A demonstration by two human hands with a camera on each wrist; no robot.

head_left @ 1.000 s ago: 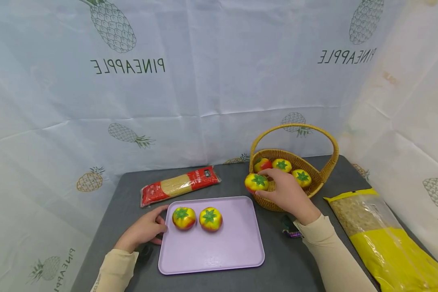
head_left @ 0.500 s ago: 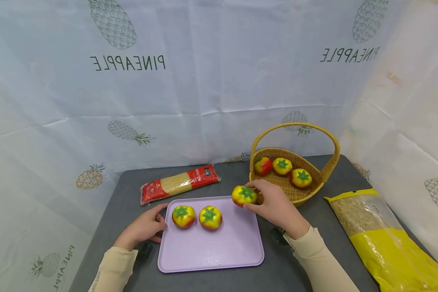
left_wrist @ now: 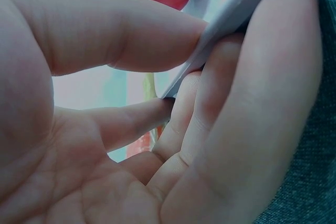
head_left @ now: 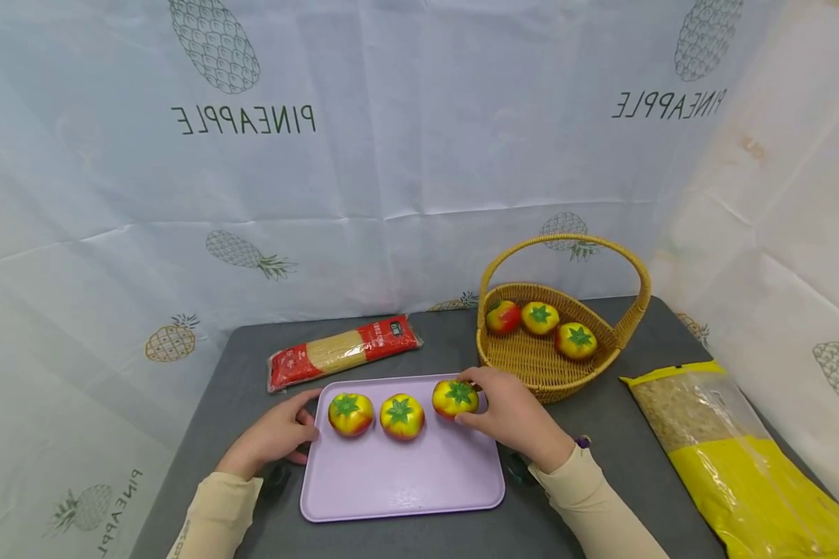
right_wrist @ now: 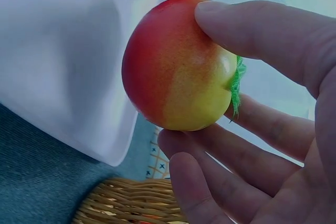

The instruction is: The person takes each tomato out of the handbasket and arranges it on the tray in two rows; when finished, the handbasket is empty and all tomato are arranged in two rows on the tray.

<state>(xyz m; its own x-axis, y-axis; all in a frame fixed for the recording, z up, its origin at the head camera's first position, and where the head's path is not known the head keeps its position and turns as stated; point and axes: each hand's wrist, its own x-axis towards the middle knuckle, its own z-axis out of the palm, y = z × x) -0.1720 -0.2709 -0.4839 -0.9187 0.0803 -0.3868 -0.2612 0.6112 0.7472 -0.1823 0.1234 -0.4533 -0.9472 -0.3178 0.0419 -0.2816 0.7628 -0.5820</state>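
Observation:
A lilac tray (head_left: 405, 485) lies on the dark table, with two yellow-red artificial persimmons, one at its left (head_left: 350, 414) and one near its middle (head_left: 402, 417), both with green leafy tops. My left hand (head_left: 274, 433) grips the tray's left edge, thumb at the rim and fingers curled under it in the left wrist view. Over the tray's back right corner, my right hand (head_left: 513, 411) pinches a third persimmon (right_wrist: 178, 66) between thumb and fingers. In the right wrist view this persimmon shows above the tray surface.
Behind my right hand stands a wicker basket (head_left: 531, 369) with a tall handle, holding three more persimmons (head_left: 540, 318). A red noodle packet (head_left: 342, 352) lies behind the tray. At the right is a large yellow bag (head_left: 748, 466). Pineapple-print cloth (head_left: 419, 171) hangs behind the table.
My right hand has carried the persimmon from the basket's front left side leftward and toward me, over the tray's back right corner. My left hand stays at the tray's edge.

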